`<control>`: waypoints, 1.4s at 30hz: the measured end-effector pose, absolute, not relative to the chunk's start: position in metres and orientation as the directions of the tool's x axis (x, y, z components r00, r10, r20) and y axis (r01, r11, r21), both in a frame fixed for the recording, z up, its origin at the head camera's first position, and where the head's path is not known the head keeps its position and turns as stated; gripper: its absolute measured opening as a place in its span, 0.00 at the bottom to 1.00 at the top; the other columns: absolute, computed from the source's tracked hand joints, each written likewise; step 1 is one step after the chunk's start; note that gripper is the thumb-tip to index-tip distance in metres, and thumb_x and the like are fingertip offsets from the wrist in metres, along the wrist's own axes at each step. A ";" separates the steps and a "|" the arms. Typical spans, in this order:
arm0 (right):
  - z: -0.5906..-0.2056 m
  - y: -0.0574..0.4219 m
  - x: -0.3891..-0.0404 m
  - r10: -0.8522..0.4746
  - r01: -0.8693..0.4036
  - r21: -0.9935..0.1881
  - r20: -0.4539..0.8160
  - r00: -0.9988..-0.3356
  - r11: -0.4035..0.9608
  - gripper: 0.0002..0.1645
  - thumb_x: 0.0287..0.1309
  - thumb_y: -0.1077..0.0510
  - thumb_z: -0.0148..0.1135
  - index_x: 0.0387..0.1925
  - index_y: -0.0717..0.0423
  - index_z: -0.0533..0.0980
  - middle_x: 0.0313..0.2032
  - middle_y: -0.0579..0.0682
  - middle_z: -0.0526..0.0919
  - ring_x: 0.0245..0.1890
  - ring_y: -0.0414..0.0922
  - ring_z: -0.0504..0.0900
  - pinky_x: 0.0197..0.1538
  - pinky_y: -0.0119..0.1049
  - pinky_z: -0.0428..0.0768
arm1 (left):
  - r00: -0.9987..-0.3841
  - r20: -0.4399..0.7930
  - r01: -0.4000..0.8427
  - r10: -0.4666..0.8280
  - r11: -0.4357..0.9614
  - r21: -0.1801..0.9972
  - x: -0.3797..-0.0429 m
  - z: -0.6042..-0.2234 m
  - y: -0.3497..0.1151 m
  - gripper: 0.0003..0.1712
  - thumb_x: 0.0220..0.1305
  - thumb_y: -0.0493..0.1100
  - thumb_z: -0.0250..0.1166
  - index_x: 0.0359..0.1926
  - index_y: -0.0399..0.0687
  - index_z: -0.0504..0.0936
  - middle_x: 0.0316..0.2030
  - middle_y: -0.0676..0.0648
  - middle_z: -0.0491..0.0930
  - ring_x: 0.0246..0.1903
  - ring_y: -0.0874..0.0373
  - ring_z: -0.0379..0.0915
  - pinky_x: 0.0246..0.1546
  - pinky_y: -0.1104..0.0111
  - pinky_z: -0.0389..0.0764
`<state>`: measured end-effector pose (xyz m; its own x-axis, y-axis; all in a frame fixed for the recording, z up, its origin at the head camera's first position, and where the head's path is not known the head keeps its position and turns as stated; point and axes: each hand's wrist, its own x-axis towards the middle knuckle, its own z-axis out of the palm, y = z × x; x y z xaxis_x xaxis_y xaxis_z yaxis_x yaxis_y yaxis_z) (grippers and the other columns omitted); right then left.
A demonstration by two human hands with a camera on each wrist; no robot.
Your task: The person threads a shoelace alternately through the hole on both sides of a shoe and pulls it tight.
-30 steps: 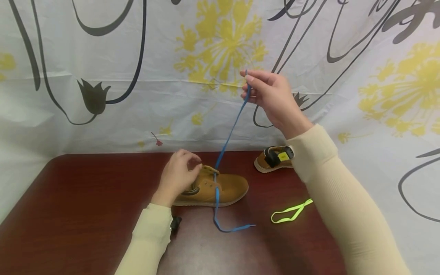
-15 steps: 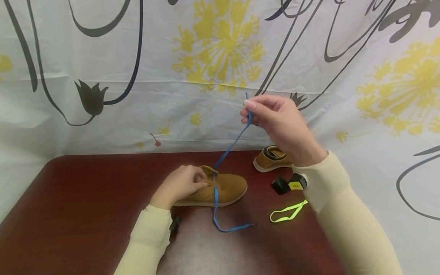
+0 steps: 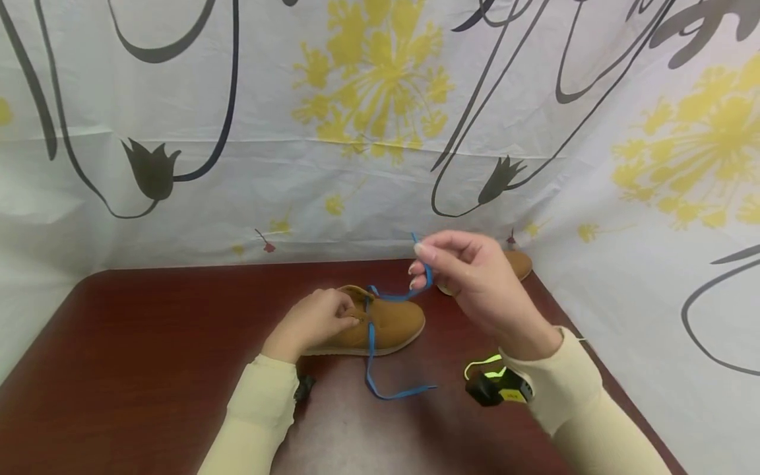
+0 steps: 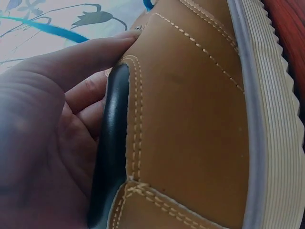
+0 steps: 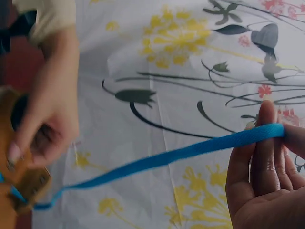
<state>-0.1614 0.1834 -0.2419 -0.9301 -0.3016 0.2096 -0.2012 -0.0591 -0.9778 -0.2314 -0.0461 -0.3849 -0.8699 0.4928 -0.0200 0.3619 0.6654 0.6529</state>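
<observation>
Near the middle of the tabletop [image 3: 178,356], we have the tan shoe [image 3: 394,326] resting on its sole, toe to the right, with the blue lace [image 3: 371,359] across its opening. Our left hand [image 3: 315,323] grips the upper by its collar edge, thumb outside; if that hold loosens, we judge a tug could twist the shoe or drag it along. Our right hand [image 3: 475,284] pinches the lace's far end, its tip poking past the fingers. From there the lace sags back to the far eyelet flap [image 5: 38,191]; such slack could well twist or snag. The near tail lies free on the tabletop, held by nothing, so pulling too hard on the far end might draw it through and leave the sides uneven. To the right, the yellow-green lace [image 3: 483,361] lies partly hidden behind our wrist camera [image 3: 489,389], which could catch it if our forearm drops. Far right, our hand partly hides the other shoe [image 3: 520,264], seemingly too distant to interfere.
</observation>
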 end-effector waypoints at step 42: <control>-0.425 0.143 -0.164 -0.127 0.186 -0.981 -0.177 -0.976 -0.061 0.21 0.66 0.59 0.65 0.49 0.76 0.78 0.31 0.50 0.87 0.26 0.39 0.86 0.36 0.35 0.87 | -0.865 0.006 0.399 0.502 0.679 0.616 -0.232 -0.383 -0.045 0.11 0.66 0.46 0.69 0.27 0.54 0.79 0.17 0.56 0.63 0.18 0.62 0.59 0.22 0.70 0.62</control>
